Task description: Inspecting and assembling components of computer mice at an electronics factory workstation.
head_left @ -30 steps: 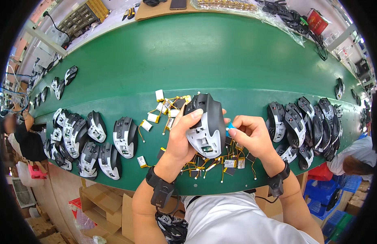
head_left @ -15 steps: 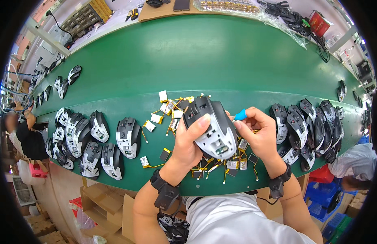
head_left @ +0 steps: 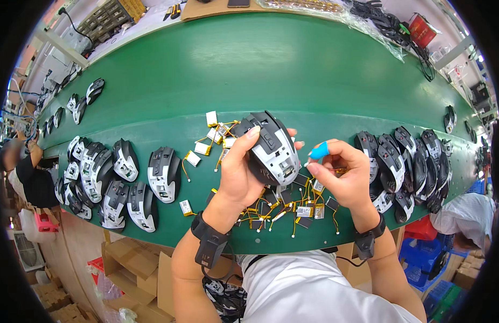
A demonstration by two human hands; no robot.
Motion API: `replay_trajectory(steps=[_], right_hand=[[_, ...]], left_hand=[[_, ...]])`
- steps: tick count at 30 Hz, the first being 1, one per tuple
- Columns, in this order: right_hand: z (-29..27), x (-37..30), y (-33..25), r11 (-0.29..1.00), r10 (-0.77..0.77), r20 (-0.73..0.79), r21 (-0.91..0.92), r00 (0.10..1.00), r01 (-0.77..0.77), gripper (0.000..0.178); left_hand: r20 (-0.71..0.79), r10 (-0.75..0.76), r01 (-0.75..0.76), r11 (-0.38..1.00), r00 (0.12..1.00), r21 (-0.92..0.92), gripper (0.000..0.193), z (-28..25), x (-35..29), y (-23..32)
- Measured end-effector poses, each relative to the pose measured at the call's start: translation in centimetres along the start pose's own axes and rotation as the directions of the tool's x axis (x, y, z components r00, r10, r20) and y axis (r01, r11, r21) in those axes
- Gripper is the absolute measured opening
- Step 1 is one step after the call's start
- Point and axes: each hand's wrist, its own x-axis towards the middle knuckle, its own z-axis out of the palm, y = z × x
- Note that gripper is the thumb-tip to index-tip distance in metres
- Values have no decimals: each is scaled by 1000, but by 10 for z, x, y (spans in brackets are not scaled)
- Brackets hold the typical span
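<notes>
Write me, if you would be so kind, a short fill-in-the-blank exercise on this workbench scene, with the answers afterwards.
1. The person's left hand holds a curved, black-and-white plastic computer ____.
2. On the person's right hand, the bright, smooth cover over one fingertip is coloured ____.
3. Small, flat, rectangular silver battery packs lie on a wide, smooth tabletop coloured ____.

Missing words: mouse; blue; green.

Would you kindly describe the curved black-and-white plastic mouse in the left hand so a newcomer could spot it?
On the long green workbench, find the small silver batteries scattered near its front edge. Above them, the person's left hand grips the black-and-white mouse. Unlike similar mice lying to either side, it is held off the workbench.
</notes>
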Motion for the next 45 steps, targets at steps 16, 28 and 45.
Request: replay_trajectory(steps=[16,28,45], right_hand=[[12,-7,-1,746,-463,201,-437,863,502,24],[17,-9,10,662,-570,185,-473,800,581,27],[17,-16,10,622,-588,198,-510,784,595,24]], left_hand=[[-133,19,28,938,991,345,37,-3,0,-19],[-173,23,39,939,985,343,37,-2,-1,-22],[-183,123,-32,901,975,432,23,6,-5,-24]])
